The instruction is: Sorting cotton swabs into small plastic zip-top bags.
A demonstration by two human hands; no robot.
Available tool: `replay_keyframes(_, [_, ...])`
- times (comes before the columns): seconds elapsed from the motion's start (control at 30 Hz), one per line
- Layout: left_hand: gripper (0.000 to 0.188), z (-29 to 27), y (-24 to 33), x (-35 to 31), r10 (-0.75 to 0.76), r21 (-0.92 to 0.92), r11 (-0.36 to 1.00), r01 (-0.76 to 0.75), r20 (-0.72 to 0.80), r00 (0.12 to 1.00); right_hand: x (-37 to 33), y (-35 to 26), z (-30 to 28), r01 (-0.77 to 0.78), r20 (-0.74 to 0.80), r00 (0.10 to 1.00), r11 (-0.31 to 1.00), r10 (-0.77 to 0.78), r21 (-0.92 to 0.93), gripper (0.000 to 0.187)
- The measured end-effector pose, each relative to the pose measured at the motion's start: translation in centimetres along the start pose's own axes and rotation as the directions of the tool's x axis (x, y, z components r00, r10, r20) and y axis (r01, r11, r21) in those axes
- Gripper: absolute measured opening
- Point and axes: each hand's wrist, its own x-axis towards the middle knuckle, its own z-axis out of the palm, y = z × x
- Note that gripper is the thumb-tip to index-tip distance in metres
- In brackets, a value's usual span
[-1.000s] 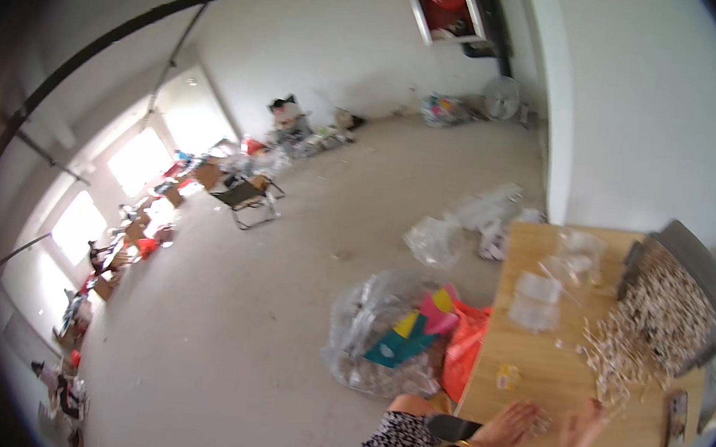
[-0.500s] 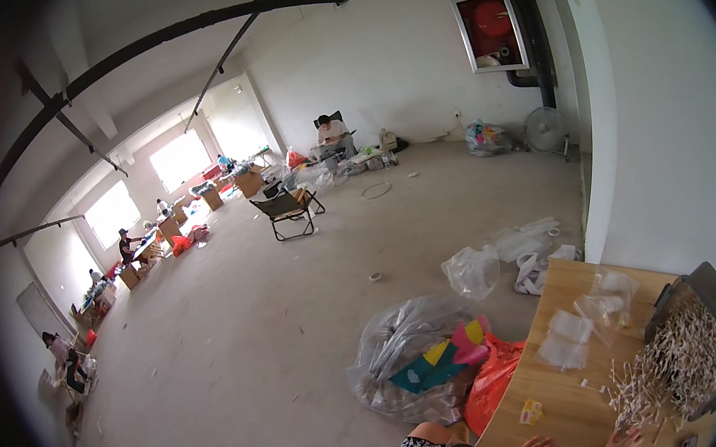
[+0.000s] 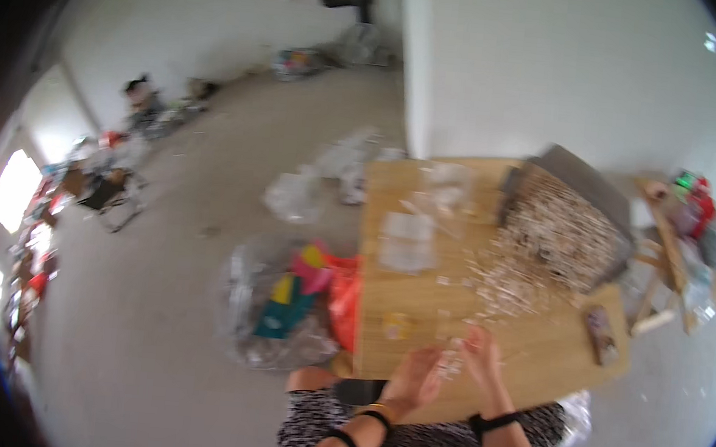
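My left hand (image 3: 414, 380) is over the near part of the wooden table, its fingers curled against a little cluster of whitish stick-like pieces (image 3: 451, 359). Facing it across the cluster is my right hand (image 3: 484, 358), its fingers smeared by motion. Whether the right hand grips any pieces cannot be made out. Beyond both hands spreads a loose heap of the same pieces (image 3: 507, 288), spilling from a tipped grey bin (image 3: 582, 171) full of them. A small yellow packet (image 3: 397, 326) lies left of my hands.
Clear plastic bags (image 3: 407, 241) lie on the table (image 3: 377, 302), and a phone (image 3: 600, 334) near its right edge. A red bag (image 3: 343, 299) and a large clear sack (image 3: 252, 316) stand at the left. A wooden stool-like frame (image 3: 661, 267) is at the right.
The view has swung right, bringing the whole table in. My left hand has gone from lying flat to curled by the pieces, and my hands have come closer together.
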Motion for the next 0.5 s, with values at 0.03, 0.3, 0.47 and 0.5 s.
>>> replay_keyframes(0.03, [0.059,0.3,0.2,0.1,0.005,0.089,0.996,-0.011,0.066,0.998,0.4,0.6,-1.6,0.087,-0.02,0.995,0.974,-0.093,-0.207,0.043])
replay_keyframes(0.3, [0.059,1.4,2.1,0.5,-0.04,0.113,0.993,0.019,0.191,0.981,-3.3,0.0,-6.0,0.353,0.192,0.927,0.576,-0.322,-0.738,0.05])
replay_keyframes(0.47, [0.058,1.1,2.3,0.7,-0.041,0.097,0.995,0.025,0.173,0.984,-1.9,-0.4,-3.5,0.362,0.185,0.925,0.617,-0.332,-0.699,0.047])
replay_keyframes(0.5, [0.058,1.2,1.9,0.3,-0.054,0.104,0.994,0.036,0.174,0.983,-1.2,-0.7,-2.1,0.368,0.195,0.924,0.622,-0.33,-0.692,0.047])
